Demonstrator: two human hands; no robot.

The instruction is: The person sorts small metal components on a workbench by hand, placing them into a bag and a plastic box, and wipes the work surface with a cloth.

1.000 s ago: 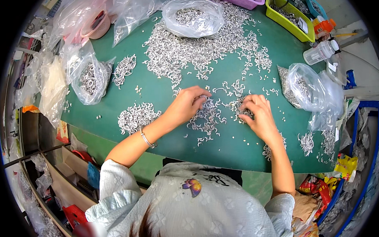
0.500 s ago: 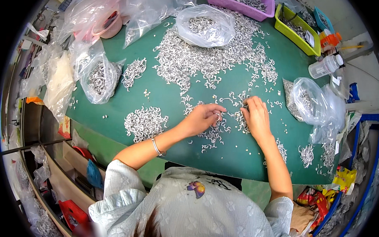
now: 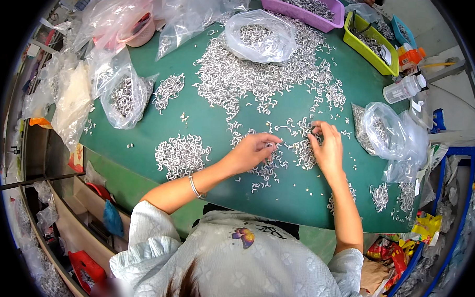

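Note:
My left hand [image 3: 252, 151] hovers low over a loose group of small silver curved metal pieces [image 3: 265, 171]. Its fingers are bent, the index finger reaches out, and a gap shows between it and the thumb; a bracelet [image 3: 194, 186] circles the wrist. To the right, my right hand [image 3: 329, 148] rests with thumb and fingers apart beside another small cluster of pieces [image 3: 304, 152]. Its fingertips touch or nearly touch that cluster. A rounder heap of pieces [image 3: 182, 154] lies left of my left hand, and a large spread of them [image 3: 256, 80] covers the table beyond both hands.
Bags of pieces stand at left [image 3: 123, 102], back [image 3: 260, 36] and right [image 3: 383, 130] on the green table [image 3: 239, 198]. Purple [image 3: 311, 12] and yellow-green [image 3: 372, 48] trays, plus a white bottle [image 3: 404, 89], line the far right. Small piles [image 3: 379, 197] lie near the right edge.
My right hand has shifted slightly right, and its thumb and fingers have spread apart. My left hand stays in nearly the same place, its fingers stretched out a little more.

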